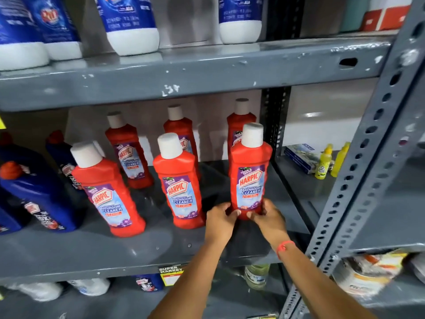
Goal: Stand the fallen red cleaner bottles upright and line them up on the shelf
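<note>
Several red cleaner bottles with white caps stand upright on the grey middle shelf (138, 245), in a front row and a back row. The front right bottle (250, 171) stands near the shelf's right end. My left hand (219, 218) and my right hand (268, 216) both grip its base from either side. The front middle bottle (179, 187) and the front left bottle (105, 194) stand alone. Behind them stand three more: back left (130, 155), back middle (181, 132) and back right (239, 120), the last partly hidden by the held bottle.
Dark blue bottles with red caps (39, 192) crowd the shelf's left end. White-and-blue bottles (131, 26) fill the shelf above. A perforated grey upright (358, 180) rises at the right, with yellow bottles (324, 162) and a box beyond it. More goods sit on the shelf below.
</note>
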A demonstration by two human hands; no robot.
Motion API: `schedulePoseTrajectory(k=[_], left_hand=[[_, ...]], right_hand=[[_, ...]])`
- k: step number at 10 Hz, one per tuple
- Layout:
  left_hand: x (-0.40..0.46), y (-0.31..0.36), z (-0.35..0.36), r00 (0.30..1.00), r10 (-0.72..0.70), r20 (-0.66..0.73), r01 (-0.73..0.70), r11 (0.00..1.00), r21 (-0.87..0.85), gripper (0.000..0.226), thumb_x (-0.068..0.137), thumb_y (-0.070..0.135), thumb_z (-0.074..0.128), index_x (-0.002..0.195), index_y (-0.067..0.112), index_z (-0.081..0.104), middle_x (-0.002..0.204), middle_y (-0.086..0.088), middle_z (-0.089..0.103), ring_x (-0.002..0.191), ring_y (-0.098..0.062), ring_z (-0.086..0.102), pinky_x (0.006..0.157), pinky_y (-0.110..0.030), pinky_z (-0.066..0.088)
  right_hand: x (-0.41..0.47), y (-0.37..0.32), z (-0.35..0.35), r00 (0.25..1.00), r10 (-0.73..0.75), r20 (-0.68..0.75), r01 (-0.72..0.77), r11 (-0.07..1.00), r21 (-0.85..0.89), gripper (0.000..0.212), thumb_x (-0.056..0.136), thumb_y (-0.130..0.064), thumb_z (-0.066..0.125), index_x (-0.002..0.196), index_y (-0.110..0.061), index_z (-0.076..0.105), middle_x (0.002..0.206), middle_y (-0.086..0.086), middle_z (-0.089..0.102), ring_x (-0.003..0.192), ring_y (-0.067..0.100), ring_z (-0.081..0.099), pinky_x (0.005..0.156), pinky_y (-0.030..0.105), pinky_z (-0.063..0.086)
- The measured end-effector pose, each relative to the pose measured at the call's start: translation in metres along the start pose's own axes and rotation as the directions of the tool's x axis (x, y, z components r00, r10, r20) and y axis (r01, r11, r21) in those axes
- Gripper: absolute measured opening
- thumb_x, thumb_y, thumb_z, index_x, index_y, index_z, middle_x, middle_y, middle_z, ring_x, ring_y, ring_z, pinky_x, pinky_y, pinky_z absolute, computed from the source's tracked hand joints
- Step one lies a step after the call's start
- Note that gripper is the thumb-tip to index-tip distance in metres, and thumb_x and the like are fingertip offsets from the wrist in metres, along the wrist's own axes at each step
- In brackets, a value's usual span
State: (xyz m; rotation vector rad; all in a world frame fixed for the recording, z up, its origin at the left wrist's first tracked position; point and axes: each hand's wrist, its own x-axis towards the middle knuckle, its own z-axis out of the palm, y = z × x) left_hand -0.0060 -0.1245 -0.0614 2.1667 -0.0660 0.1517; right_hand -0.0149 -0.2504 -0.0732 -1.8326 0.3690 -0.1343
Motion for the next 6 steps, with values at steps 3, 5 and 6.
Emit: schedulePoseTrajectory(k=[3,5,6], left_hand=[[-0.004,0.010,0.008,0.999,0.002,0.041,-0.002,1.000,-0.005,0.024,0.081,0.021,0.061,0.101,0.007,0.066,0.106,-0.013,0.071,0.096,-0.024,0.064,0.084,-0.028,0.048],[-0.013,0.013,-0.001,0.998,-0.009,0.068,0.007,0.999,0.031,0.027,0.082,0.020,0.060,0.106,0.007,0.064,0.109,-0.015,0.070,0.101,-0.030,0.063,0.085,-0.029,0.048],[-0.025,0.008,-0.004,0.998,-0.010,0.054,0.007,0.998,0.056,0.034,0.085,0.023,0.057,0.117,0.009,0.058,0.121,-0.014,0.064,0.112,-0.028,0.058,0.094,-0.030,0.045]], right_hand=[[0.001,0.003,-0.017,1.000,0.014,-0.006,-0.014,0.999,-0.036,0.045,0.070,-0.015,0.071,0.111,-0.022,0.056,0.098,-0.002,0.065,0.090,0.016,0.057,0.081,0.027,0.042],[-0.008,0.002,-0.013,0.999,0.029,-0.023,-0.030,0.999,-0.034,0.048,0.077,-0.005,0.062,0.122,-0.020,0.051,0.120,0.005,0.064,0.105,0.021,0.058,0.086,0.027,0.040],[-0.024,0.006,-0.009,0.994,-0.010,-0.105,0.006,0.999,-0.044,0.055,0.079,-0.004,0.059,0.130,-0.016,0.043,0.127,0.009,0.059,0.113,0.026,0.056,0.094,0.032,0.043]])
